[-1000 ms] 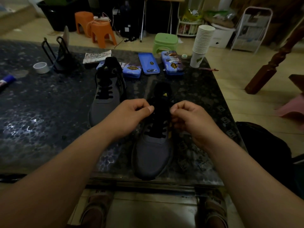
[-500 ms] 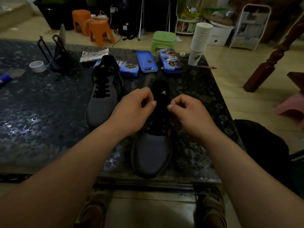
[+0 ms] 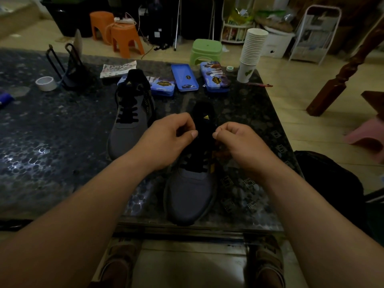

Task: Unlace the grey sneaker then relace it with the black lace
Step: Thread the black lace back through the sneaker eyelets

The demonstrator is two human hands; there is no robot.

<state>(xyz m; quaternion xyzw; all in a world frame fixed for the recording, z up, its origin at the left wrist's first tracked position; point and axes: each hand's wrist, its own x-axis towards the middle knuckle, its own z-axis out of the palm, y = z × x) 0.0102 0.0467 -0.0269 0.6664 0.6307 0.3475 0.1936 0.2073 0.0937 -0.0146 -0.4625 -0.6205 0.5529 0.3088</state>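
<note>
While the sneaker (image 3: 190,196) lay near the front edge of the surface (image 3: 41,146), toe toward the person, both hands were closed beside its black tongue (image 3: 204,113). The left hand (image 3: 168,140) and the right hand (image 3: 239,144) each had the fingers curled and the thumb pressed to the forefinger, apparently pinching an end of the lace (image 3: 195,160). Black cord against a black tongue in dim light made the pinched part hard to see.

The lace was probably light, limp and thin, sliding through the eyelets with some drag. It was best taken close to an eyelet or at its stiffer tip. The sneaker looked light, with a soft knit upper, so a firm pull would likely have dragged or tipped it on the glossy surface. Holding it down at the collar or sole seemed wise.

A second sneaker (image 3: 128,129), laced, lay just left of the first and a little farther back, near the left hand, where a loose lace end might have brushed it. Blue tins (image 3: 184,80) lay beyond the two. A stack of cups (image 3: 252,50) stood at the far right corner, and tape (image 3: 46,83) lay far left, all well apart. The hands themselves hid the upper eyelets.
</note>
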